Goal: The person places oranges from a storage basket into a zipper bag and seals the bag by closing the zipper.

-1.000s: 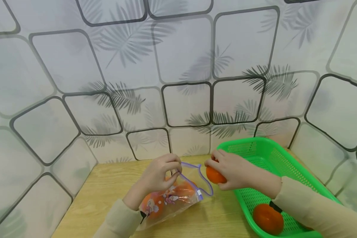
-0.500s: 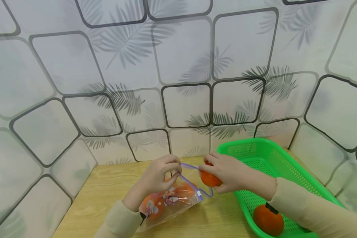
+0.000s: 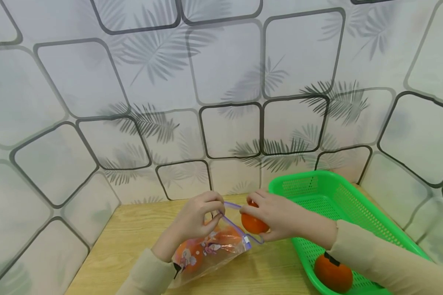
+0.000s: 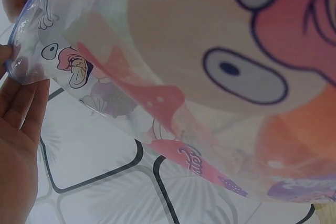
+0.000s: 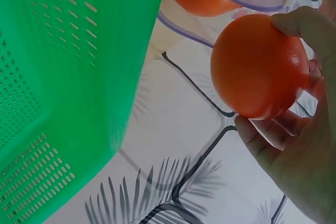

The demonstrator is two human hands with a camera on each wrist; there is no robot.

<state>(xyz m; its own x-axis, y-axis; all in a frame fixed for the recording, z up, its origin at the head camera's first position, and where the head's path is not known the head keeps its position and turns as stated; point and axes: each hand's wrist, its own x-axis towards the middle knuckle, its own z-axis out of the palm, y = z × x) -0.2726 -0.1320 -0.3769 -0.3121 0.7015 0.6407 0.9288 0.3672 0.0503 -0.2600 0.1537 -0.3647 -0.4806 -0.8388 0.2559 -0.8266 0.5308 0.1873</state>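
Note:
My left hand (image 3: 198,215) pinches the purple zip rim of a clear zip bag (image 3: 221,248), printed with cartoon figures, holding its mouth apart. Inside the bag lie several orange-red fruits, blurred by the plastic. In the left wrist view, the fingers of that hand (image 4: 21,145) show at the bag's edge. My right hand (image 3: 282,215) grips a round, smooth orange-red fruit (image 3: 254,224) right at the bag's mouth. The right wrist view shows the thumb on one side of this fruit (image 5: 257,69) and fingers on the other, beside the purple rim.
To the right stands a green perforated plastic basket (image 3: 299,256), its near wall close to my right forearm. Another orange-red fruit (image 3: 333,276) sits in its front part. Bag and basket rest on a wood-grain table (image 3: 133,229), with a patterned wall (image 3: 232,131) behind.
My right hand has carried the fruit leftward from the basket's edge to the bag's mouth. The left hand and the bag stay in place.

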